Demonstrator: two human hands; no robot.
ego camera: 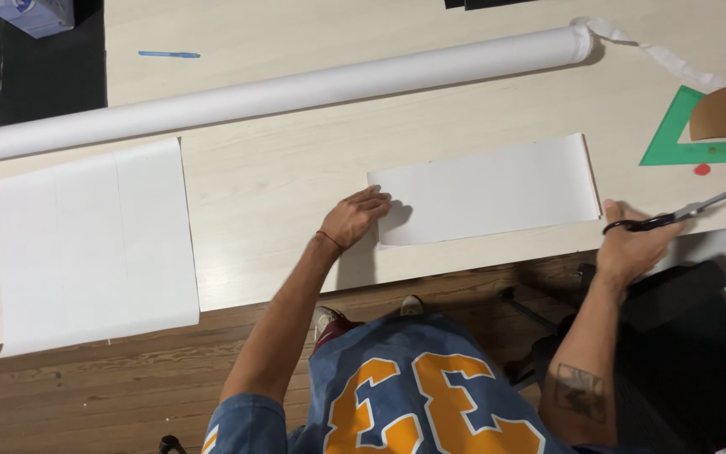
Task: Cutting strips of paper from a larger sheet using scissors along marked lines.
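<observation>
Left hand (358,217) presses flat, fingers spread, on a smooth white paper strip (489,190); at three o'clock, right hand (632,240) apparently grips black-handled metal scissors (682,213).

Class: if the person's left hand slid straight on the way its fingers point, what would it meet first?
The left hand points right, fingertips at the left edge of the white paper strip; it would likely slide over that first.

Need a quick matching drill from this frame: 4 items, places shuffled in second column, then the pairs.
1. scissors
2. paper roll
3. blue pen
4. green set square

A. under a piece of brown card
B. in the right hand
C. alone beyond the roll, far left
D. lying across the table's length

Pairs: 1-B, 2-D, 3-C, 4-A
</observation>
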